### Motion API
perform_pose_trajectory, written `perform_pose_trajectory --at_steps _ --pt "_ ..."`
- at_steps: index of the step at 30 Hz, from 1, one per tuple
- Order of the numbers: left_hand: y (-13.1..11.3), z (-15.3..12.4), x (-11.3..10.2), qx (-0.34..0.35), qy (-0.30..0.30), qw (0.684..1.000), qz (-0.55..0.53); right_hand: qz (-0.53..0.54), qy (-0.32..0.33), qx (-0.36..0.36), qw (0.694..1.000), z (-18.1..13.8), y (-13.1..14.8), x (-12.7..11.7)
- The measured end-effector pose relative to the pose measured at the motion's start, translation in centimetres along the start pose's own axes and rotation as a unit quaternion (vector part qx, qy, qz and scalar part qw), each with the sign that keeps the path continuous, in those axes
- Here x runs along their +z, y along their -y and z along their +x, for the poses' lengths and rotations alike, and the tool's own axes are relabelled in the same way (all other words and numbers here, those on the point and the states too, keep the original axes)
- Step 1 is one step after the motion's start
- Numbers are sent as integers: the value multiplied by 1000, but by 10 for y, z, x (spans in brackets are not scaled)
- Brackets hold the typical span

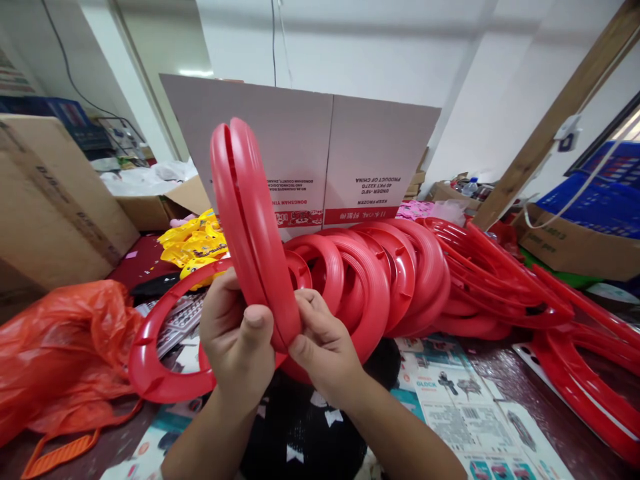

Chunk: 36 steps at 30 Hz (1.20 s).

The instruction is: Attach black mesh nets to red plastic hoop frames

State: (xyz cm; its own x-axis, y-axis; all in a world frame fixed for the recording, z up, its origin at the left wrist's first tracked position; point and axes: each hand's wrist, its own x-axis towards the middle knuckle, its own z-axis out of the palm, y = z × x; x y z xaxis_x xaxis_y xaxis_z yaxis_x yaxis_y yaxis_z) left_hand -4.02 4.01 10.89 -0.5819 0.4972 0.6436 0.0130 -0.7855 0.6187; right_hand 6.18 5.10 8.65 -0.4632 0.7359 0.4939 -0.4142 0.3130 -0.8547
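Upright in front of me is a red plastic ring (260, 220), seen edge-on. It is made of two halves, and a dark seam between them widens to a gap at the top. My left hand (240, 340) wraps round its lower left side, thumb lying along the outer face. Fingers and thumb of my right hand (325, 340) pinch the lower right edge by the seam. A hollow red half ring (145, 353) lies to the left, partly behind my left hand. Behind the held ring, a row of red rings (365, 293) leans to the right.
A white printed carton (380, 147) stands at the back. Loose red half rings (500, 280) pile up on the right. On the left are an orange plastic bag (65, 353), yellow plastic pieces (200, 240) and a brown box (60, 193). Printed cardboard (450, 400) covers part of the table.
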Motion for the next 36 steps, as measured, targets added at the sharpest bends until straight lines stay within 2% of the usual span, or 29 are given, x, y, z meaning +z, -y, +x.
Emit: perform_pose_trajectory --at_steps 4,8,10,13,17,24,31,34,36 --pt "3 0 0 15 -14 1000 -1 -31 10 -6 999 1 4 0" --pt "4 1 1 25 0 1000 8 -135 41 -29 990 2 10 -5" --pt "3 2 0 34 18 999 25 -199 51 -50 977 3 15 -9" --pt "2 4 -1 62 64 990 108 -297 47 -81 950 2 20 -12" --pt "4 4 -1 84 104 974 183 -389 67 -68 916 2 25 -15" --pt "5 0 -2 95 84 979 158 -420 100 -76 899 -1 33 -14" --pt "8 -1 -13 42 135 969 204 -464 95 -95 876 -5 31 -15" --pt "3 0 -16 28 154 956 248 -497 128 -63 856 -8 35 -10" --pt "-3 1 -18 51 169 942 286 -503 148 -29 851 -10 39 -5"
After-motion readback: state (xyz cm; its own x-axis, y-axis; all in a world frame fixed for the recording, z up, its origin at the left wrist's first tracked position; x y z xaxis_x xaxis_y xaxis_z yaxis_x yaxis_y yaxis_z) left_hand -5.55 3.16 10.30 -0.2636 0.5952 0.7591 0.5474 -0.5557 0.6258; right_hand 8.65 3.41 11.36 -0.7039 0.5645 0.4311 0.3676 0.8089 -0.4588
